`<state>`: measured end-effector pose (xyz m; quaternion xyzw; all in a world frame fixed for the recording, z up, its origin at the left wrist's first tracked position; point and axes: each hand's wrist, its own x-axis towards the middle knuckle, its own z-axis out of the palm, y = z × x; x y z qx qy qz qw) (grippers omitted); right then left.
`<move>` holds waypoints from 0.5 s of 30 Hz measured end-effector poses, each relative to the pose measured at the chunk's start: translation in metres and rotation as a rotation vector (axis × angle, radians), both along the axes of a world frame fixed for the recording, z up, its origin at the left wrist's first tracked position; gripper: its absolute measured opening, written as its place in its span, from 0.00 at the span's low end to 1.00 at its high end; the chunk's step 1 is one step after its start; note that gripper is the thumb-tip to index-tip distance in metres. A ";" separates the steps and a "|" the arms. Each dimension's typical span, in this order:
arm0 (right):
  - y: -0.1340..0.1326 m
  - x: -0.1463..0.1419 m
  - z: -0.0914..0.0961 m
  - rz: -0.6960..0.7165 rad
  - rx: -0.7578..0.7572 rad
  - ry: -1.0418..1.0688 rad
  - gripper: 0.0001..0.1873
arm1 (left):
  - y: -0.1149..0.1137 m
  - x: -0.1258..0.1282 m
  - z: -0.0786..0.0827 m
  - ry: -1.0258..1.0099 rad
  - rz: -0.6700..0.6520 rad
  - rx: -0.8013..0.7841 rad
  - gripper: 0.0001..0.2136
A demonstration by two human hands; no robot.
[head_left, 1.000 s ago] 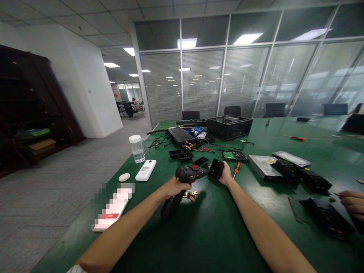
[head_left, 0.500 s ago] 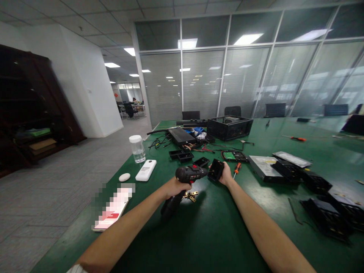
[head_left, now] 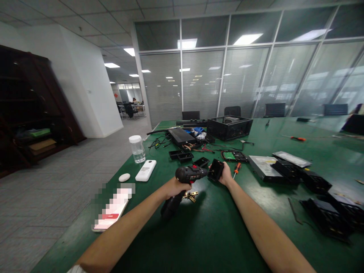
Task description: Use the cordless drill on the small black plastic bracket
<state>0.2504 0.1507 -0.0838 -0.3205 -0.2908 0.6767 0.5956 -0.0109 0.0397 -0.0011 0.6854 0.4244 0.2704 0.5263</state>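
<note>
My left hand (head_left: 176, 187) is wrapped round the grip of a black cordless drill (head_left: 189, 174) with red details. The drill lies level, its chuck pointing right. My right hand (head_left: 225, 174) holds a small black plastic box-like part (head_left: 215, 170) tilted up, its open side towards the drill. The drill's tip is at or very near this part; whether it touches a screw I cannot tell. Below the drill lie several small brass-coloured metal pieces (head_left: 193, 196). Similar black parts (head_left: 185, 156) sit just beyond, and an orange-handled screwdriver (head_left: 237, 169) lies right of my right hand.
A lidded clear jar (head_left: 139, 151), a white device (head_left: 146, 170) and a phone (head_left: 113, 212) are on the left. Behind are a black metal case (head_left: 229, 128) and cables. A silver drive (head_left: 265, 167) and black brackets (head_left: 327, 218) occupy the right of the green table (head_left: 216, 242).
</note>
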 end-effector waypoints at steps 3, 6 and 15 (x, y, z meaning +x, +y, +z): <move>-0.001 -0.001 0.001 -0.008 -0.004 0.003 0.21 | -0.001 0.000 0.002 -0.001 0.000 -0.004 0.07; -0.001 -0.001 0.001 -0.001 -0.011 -0.005 0.21 | -0.001 0.000 0.002 -0.005 0.007 -0.005 0.07; 0.002 0.000 -0.001 -0.005 -0.004 -0.004 0.21 | 0.002 -0.001 -0.004 0.014 -0.001 -0.023 0.07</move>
